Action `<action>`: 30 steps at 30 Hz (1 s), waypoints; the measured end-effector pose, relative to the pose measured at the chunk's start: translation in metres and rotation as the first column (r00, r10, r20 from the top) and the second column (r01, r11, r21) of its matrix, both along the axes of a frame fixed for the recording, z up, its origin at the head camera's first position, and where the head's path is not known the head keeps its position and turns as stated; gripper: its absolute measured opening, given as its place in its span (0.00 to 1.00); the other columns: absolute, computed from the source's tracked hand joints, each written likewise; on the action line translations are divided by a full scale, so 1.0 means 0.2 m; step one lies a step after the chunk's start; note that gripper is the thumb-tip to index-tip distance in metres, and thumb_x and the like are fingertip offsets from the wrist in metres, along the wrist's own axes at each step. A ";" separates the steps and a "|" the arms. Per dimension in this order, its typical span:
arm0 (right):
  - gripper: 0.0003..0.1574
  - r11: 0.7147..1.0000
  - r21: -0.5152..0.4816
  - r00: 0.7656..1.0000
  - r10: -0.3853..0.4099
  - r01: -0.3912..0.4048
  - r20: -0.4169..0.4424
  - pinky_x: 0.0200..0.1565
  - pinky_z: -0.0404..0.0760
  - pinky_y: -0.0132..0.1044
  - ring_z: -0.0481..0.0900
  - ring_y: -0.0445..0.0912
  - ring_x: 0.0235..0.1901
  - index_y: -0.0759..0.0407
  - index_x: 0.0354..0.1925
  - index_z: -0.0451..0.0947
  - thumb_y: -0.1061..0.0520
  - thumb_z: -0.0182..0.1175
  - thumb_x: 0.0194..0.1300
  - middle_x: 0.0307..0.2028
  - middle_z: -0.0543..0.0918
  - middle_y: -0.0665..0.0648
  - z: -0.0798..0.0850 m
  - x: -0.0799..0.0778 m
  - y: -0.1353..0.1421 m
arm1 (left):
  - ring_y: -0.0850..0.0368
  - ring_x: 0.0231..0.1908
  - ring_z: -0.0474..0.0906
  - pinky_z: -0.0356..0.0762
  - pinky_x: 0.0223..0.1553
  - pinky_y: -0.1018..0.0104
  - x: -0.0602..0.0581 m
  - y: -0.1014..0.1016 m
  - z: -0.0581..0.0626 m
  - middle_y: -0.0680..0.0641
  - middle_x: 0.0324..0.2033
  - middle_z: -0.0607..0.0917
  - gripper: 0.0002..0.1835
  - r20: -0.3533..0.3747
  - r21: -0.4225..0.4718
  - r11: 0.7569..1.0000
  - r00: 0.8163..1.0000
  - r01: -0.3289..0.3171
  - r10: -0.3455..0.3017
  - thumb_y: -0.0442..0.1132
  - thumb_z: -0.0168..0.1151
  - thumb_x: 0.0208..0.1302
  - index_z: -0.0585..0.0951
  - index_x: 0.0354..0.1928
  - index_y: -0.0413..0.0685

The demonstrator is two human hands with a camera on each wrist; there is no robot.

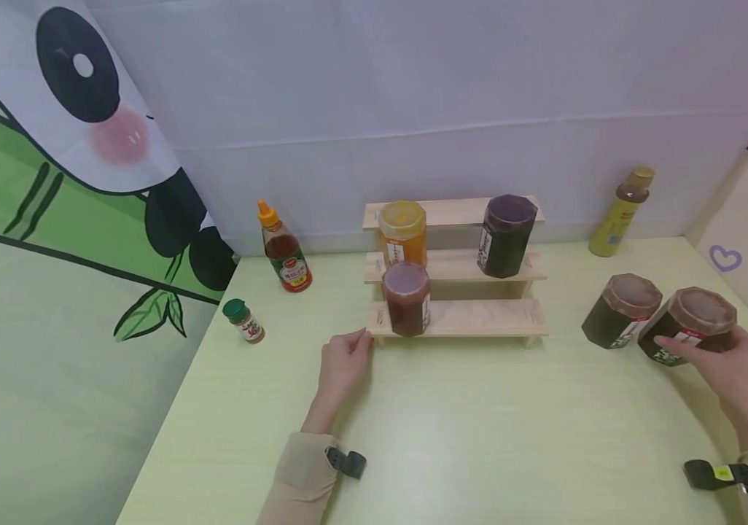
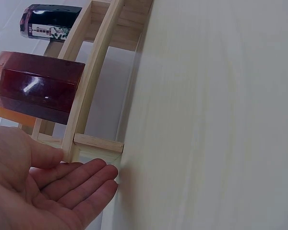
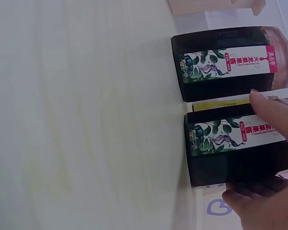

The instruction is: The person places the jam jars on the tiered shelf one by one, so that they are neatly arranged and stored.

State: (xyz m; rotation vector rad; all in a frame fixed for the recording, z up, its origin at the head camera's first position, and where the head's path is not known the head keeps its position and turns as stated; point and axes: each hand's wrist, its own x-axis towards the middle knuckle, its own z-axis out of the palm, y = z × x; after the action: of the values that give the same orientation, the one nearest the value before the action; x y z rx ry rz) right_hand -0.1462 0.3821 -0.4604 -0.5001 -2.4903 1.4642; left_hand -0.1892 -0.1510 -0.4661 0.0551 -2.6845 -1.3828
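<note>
My left hand [image 1: 345, 360] is at the front left corner of a wooden three-step rack [image 1: 479, 319]. In the left wrist view its fingers lie fairly straight beside the rack's end, thumb at the lowest board. On that board stands a dark red jar [image 1: 407, 300], above the hand. A yellow-orange jar [image 1: 404, 232] and a dark jar [image 1: 507, 237] stand higher up the rack. Over at the right, my right hand [image 1: 738, 368] grips a dark jam jar [image 3: 230, 165] with a fruit label, thumb on one side and fingers on the other. A matching jar [image 3: 221, 64] stands close by.
A sauce bottle [image 1: 287, 255] with an orange cap and a small green-capped spice jar [image 1: 244, 321] stand on the left of the table [image 1: 466, 437]. At the back right is a yellow-labelled bottle [image 1: 618, 216]. A cloth backdrop [image 1: 413, 87] hangs behind.
</note>
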 end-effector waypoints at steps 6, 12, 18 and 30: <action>0.26 0.999 -0.005 0.999 -0.047 0.047 0.021 0.28 0.68 0.21 0.69 0.25 0.32 0.33 0.39 0.69 0.49 0.76 0.48 0.27 0.72 0.21 0.00 -0.02 0.01 | 0.61 0.12 0.59 0.61 0.14 0.68 0.00 0.00 0.00 0.45 0.40 0.86 0.15 0.014 0.000 1.000 1.000 -0.006 0.006 0.42 0.55 0.70 0.83 0.49 0.41; 0.27 0.990 -0.069 0.993 -0.120 0.121 0.025 0.25 0.70 0.23 0.70 0.27 0.30 0.36 0.37 0.70 0.52 0.78 0.46 0.26 0.73 0.24 0.00 -0.03 0.00 | 0.60 0.14 0.60 0.62 0.16 0.66 0.00 0.01 0.01 0.45 0.41 0.86 0.14 0.004 -0.002 1.000 1.000 -0.006 0.006 0.41 0.56 0.70 0.83 0.49 0.40; 0.29 0.981 -0.111 0.987 -0.159 0.160 0.017 0.25 0.70 0.21 0.71 0.27 0.31 0.35 0.37 0.70 0.54 0.78 0.45 0.28 0.73 0.26 0.00 -0.01 -0.01 | 0.59 0.15 0.63 0.64 0.17 0.66 0.00 0.01 0.00 0.46 0.42 0.86 0.15 0.015 0.001 1.000 1.000 -0.015 0.015 0.42 0.56 0.70 0.83 0.49 0.41; 0.27 0.984 -0.075 0.987 -0.162 0.160 -0.015 0.24 0.69 0.20 0.72 0.25 0.26 0.38 0.35 0.71 0.54 0.78 0.45 0.24 0.75 0.25 0.04 0.04 0.00 | 0.60 0.13 0.61 0.63 0.16 0.67 0.00 0.01 0.00 0.46 0.40 0.86 0.15 0.008 -0.008 1.000 1.000 -0.012 0.012 0.42 0.56 0.70 0.83 0.50 0.41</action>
State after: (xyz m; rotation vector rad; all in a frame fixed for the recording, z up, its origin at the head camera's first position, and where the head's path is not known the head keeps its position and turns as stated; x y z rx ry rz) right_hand -0.1387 0.3818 -0.4527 -0.6790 -2.3259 1.4937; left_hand -0.1895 -0.1497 -0.4664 0.0767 -2.6917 -1.3712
